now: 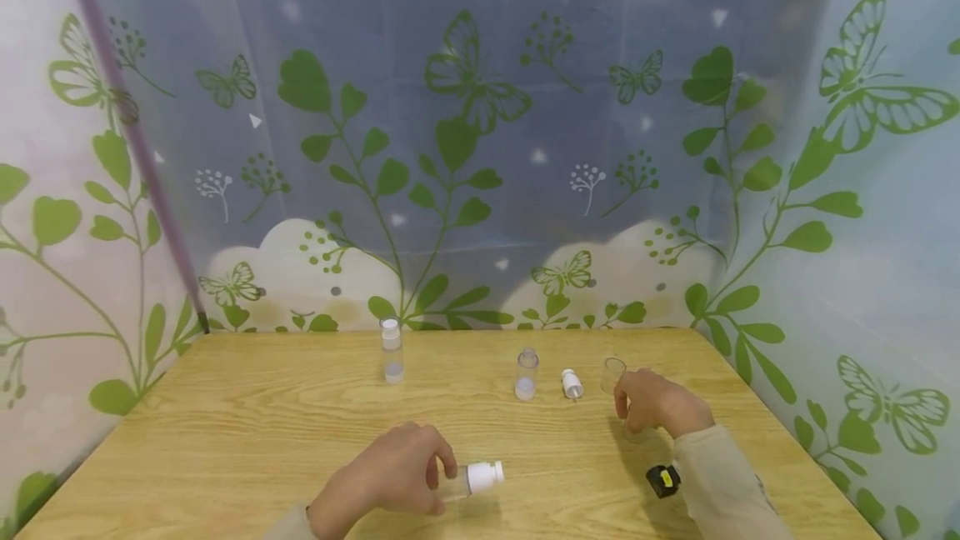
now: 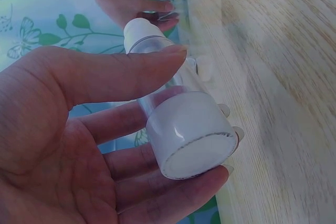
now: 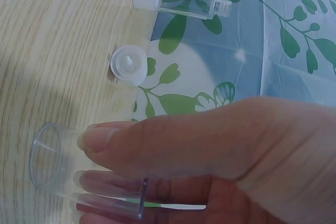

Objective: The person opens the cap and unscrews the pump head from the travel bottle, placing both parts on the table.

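Note:
My left hand grips a small clear bottle with a white pump top and a white base. The bottle lies sideways over the front of the table, its pump pointing right. Thumb and fingers of my right hand pinch a clear plastic cap, an open-ended see-through cylinder, low at the table's right side. Left of that hand, a loose white pump head rests on the table. Beside the pump head stands an uncovered clear bottle with a threaded neck and white base.
Another clear bottle with a white top stands upright at the back left of the wood-grain table. A patterned curtain closes off the back and both sides. A small black piece with a yellow mark shows beside my right sleeve.

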A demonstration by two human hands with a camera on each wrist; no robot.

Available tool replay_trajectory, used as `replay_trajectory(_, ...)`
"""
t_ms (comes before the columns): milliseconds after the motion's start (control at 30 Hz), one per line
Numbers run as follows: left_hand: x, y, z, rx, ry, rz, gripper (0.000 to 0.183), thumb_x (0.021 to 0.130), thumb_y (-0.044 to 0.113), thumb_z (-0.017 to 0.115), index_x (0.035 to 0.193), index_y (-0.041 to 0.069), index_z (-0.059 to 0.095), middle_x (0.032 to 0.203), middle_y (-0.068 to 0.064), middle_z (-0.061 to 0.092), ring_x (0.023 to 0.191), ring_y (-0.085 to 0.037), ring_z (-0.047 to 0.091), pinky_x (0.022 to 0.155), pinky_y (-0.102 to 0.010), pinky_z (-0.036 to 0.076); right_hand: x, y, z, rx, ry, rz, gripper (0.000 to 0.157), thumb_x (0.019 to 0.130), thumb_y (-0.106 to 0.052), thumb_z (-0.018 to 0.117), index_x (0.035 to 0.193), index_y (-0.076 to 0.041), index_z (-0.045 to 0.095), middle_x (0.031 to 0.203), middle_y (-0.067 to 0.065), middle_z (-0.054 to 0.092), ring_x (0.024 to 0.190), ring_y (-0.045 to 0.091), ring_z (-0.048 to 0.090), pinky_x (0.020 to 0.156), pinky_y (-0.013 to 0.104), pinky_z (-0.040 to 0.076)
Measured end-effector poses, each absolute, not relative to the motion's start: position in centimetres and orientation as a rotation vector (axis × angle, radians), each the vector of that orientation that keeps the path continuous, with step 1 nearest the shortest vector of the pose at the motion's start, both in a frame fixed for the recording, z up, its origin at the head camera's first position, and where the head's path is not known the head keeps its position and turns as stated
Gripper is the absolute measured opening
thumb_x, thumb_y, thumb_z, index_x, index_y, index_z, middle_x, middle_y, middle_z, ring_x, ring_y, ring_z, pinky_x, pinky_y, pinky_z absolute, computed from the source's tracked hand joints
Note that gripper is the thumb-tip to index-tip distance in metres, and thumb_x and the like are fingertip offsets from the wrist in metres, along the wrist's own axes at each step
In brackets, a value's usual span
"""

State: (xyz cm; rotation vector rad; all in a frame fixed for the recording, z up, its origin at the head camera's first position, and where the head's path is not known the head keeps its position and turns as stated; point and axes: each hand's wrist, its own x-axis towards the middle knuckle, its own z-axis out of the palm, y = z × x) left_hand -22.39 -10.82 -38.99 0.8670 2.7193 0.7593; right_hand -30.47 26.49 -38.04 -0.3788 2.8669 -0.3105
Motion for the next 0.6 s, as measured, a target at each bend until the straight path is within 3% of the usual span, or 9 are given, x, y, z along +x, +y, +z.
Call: replay_trajectory(600,-22.3,-10.22,-38.73,0.853,2.741,0.73,0.026,0.072,0.015,0.09,0.095,0.017,0.08,0.075,0.008,0.07,0.081,-0.007,0.056,0.073,-0.031,0.05,-30.35,27.25,-37.91,-0.363,2.868,-0.321,0.024,0.074,0.011,0.072,0.09,-0.007,0.071,0.096,0.009,0.066,0.079,0.021,0.055,0.069,0.037,0.051)
